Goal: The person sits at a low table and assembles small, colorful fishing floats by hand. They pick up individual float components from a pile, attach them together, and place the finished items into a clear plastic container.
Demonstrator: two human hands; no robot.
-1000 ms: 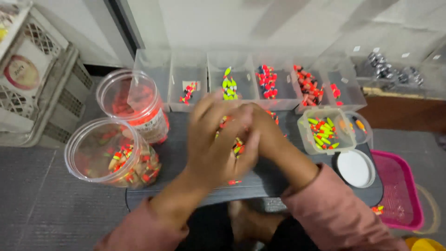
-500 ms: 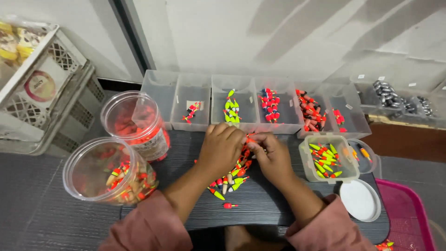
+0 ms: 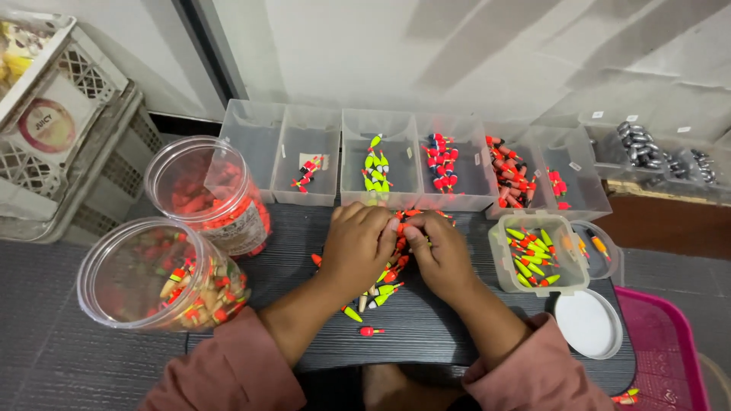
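Note:
My left hand [image 3: 358, 247] and my right hand [image 3: 442, 255] rest side by side on a pile of small fishing floats [image 3: 381, 289], red, orange and yellow-green, lying on a dark ribbed board [image 3: 426, 335]. The fingers of both hands curl down and their tips meet over the top of the pile, pinching floats there. Most of what they pinch is hidden. One red float [image 3: 371, 331] lies alone nearer to me. Behind the hands stands a row of clear bins [image 3: 304, 137] with floats sorted by colour.
Two round clear jars [image 3: 205, 190] [image 3: 152, 274] of mixed floats stand at the left. A square tub [image 3: 496, 259] of yellow-green floats, a white lid [image 3: 588, 323] and a pink tray [image 3: 670, 342] are at the right. Plastic crates [image 3: 46, 122] stand far left, and grey weights [image 3: 640, 144] far right.
My hands have come down from close to the camera, where they overlapped, onto the pile of floats. They now sit side by side, and more of the bins shows.

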